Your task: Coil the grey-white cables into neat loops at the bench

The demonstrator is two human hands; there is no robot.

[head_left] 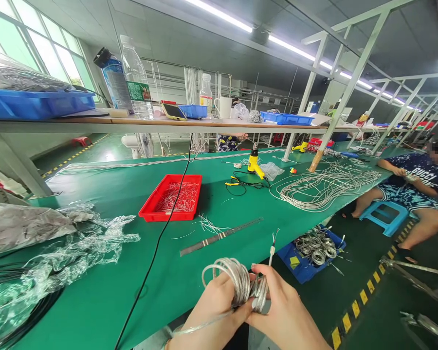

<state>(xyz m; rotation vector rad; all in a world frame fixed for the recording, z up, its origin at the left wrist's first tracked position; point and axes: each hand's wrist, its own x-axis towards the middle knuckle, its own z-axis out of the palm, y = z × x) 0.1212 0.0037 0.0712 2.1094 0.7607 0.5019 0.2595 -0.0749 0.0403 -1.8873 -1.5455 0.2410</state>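
- Left hand (213, 311): grip clenched on a silver cable coil (237, 282).
- Right hand (281, 311): grip clenched on the same coil, at its 4 o'clock side.
- Coil: held at the near edge of the green table (87, 311).
- Cable end (272, 255): rises at the coil's 1 o'clock.
- Blue crate (302, 270) of coils: 2 o'clock from the hands.
- Red tray (168, 216) of wire: 11 o'clock.

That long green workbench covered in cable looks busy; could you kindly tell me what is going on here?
The left hand and right hand hold a coil of silvery cable above the long green workbench. Farther along lie a red plastic tray of cut wires and a yellow heat gun; a blue plastic crate of similar coils sits beside the bench. A co-worker sits on a blue stool nearby.
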